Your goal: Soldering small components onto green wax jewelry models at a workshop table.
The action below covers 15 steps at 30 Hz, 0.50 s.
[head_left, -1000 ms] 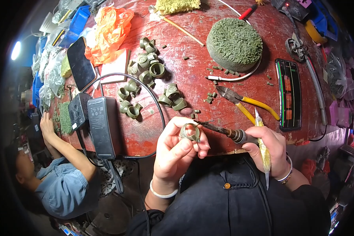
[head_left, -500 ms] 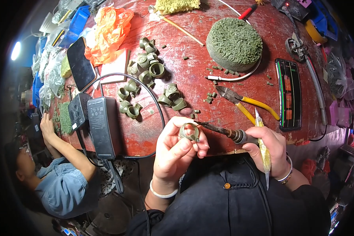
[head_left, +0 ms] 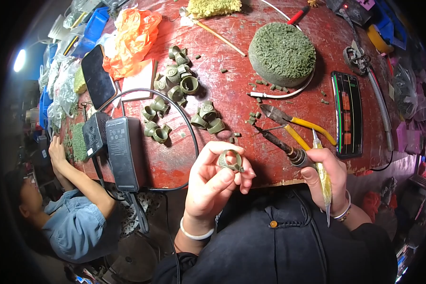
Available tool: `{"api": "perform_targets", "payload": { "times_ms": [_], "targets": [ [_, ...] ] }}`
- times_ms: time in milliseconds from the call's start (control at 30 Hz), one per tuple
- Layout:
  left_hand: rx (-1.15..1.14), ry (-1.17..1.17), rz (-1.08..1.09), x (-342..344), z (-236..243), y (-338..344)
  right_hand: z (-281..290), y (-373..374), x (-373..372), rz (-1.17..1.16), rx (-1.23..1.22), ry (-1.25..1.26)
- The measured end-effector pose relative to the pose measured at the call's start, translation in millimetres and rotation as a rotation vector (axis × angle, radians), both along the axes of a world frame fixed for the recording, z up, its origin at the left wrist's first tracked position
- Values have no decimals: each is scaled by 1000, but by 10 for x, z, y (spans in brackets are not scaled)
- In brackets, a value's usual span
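My left hand (head_left: 201,187) pinches a green wax ring (head_left: 223,162) between thumb and fingers, just over the table's near edge. My right hand (head_left: 334,173) grips a soldering iron (head_left: 297,155), its dark tip pointing up and left, apart from the ring. Tucked in the same hand is a slim tool with a yellow-wrapped handle (head_left: 323,179) and pointed ends. Beyond the left hand lie several more green rings (head_left: 207,112) in loose clusters. Small green wax bits (head_left: 252,118) are scattered near the iron's tip.
Yellow-handled cutters (head_left: 315,129) lie behind the iron, with a round green block (head_left: 282,54) farther back. A lit phone (head_left: 347,113) rests at right. Black power adapters (head_left: 123,154) and a looping cable stand at left, beside another person's arm (head_left: 87,182). An orange bag (head_left: 133,40) lies beyond.
My right hand has drawn the soldering iron away from the ring, slightly right, its tip now steeper and near the wax bits. The left hand has barely shifted.
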<state>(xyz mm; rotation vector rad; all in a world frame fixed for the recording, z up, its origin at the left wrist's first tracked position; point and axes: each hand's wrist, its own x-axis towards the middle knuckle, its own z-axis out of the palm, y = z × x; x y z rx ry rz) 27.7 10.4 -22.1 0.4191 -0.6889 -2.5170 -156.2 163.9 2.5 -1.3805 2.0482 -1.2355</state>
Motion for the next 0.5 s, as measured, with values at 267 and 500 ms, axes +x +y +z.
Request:
{"api": "perform_targets", "payload": {
  "times_ms": [267,500],
  "targets": [
    [-148,-213,-55,-34,214,12,7,3,-3,-13,4,0],
    [-1017,-773,376,-61,273,-76,11,-8,-2,-6,2,-11]
  ]
}}
